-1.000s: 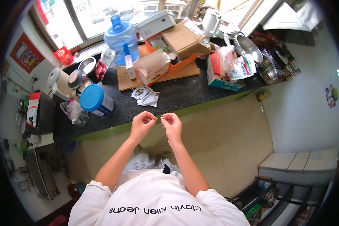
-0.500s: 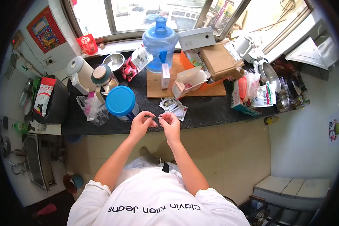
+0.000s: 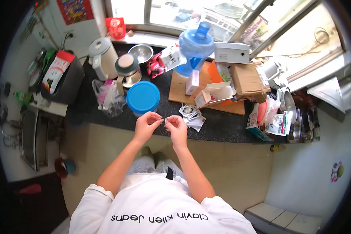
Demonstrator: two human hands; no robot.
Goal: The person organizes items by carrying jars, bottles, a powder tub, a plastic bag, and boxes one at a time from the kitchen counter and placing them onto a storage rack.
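Note:
My left hand (image 3: 146, 126) is raised in front of the counter's edge, thumb and fingertips pinched together; what lies between them is too small to name. Facing it across a small gap, my right hand (image 3: 176, 131) also pinches something small and whitish at its fingertips. Just beyond my left hand stands a tub with a blue lid (image 3: 143, 96). A loose pile of small white packets (image 3: 194, 117) lies on the counter beyond and to the right of my right hand.
On the dark counter (image 3: 222, 130) are a blue water bottle (image 3: 196, 45), a wooden board (image 3: 177, 87) with an open white box (image 3: 216, 93), a cardboard box (image 3: 249, 80), a kettle (image 3: 103, 58), a metal bowl (image 3: 141, 53), a plastic bag (image 3: 111, 99) and a filled carton (image 3: 255, 124).
The view has swung left, so the counter's things appear farther right and the tub is now just beyond my left hand. Both hands keep their pinched pose close together.

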